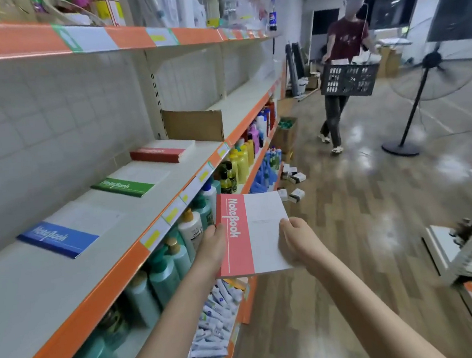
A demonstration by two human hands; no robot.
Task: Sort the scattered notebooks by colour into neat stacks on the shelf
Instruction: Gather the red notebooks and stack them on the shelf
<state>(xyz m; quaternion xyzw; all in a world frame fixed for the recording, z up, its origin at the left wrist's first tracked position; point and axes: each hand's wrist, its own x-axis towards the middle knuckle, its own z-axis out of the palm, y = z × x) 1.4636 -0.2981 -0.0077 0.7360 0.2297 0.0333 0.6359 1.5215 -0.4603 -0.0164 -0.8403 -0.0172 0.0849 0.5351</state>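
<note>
- Head view: both hands pinch a red notebook point(248, 232) out in the aisle, off the shelf point(138, 254); left hand point(211, 250) on the spine edge, right hand point(300, 242) on the white edge.
- Red stack point(160, 153) lies at 11 o'clock, beyond the green notebook point(124, 185) and blue notebook point(59, 237).
- Risk: the long reach over the other colours could nudge them askew, or land it crooked.
</note>
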